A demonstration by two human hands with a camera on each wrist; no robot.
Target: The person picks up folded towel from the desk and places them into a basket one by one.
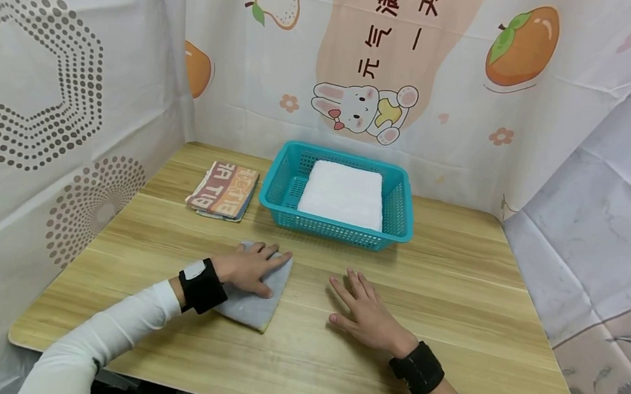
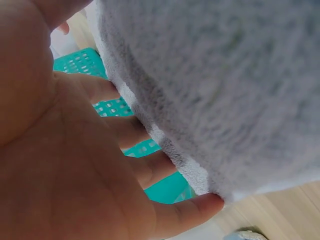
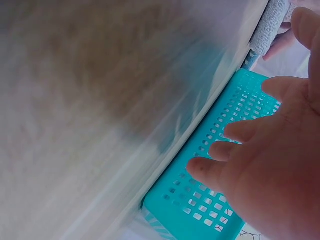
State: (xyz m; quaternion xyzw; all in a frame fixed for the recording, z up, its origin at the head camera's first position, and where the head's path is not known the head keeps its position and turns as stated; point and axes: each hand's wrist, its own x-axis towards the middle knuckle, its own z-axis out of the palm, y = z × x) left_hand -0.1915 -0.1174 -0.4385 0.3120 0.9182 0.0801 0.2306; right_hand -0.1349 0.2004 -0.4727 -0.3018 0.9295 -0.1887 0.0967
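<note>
Grey towel [image 1: 254,309], folded flat on the wooden table [image 1: 467,266], under the left hand [image 1: 251,271].
Looks fuzzy and soft, with a thin yellowish line along the near edge. Lies slightly askew, partly hidden beneath spread fingers, apart from the right hand [image 1: 368,317]. Sits nearer the table's front than the blue-green basket [image 1: 324,230] and the folded patterned towel [image 1: 223,190].

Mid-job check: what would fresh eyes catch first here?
Most likely the turquoise perforated plastic basket at the back of the light wooden table, with a folded white fluffy towel inside. Next, the folded grey cloth nearer the front, left of centre, with the person's left grip, a bare hand, spread on it. Then the folded multicoloured lettered cloth, left of the basket.
</note>
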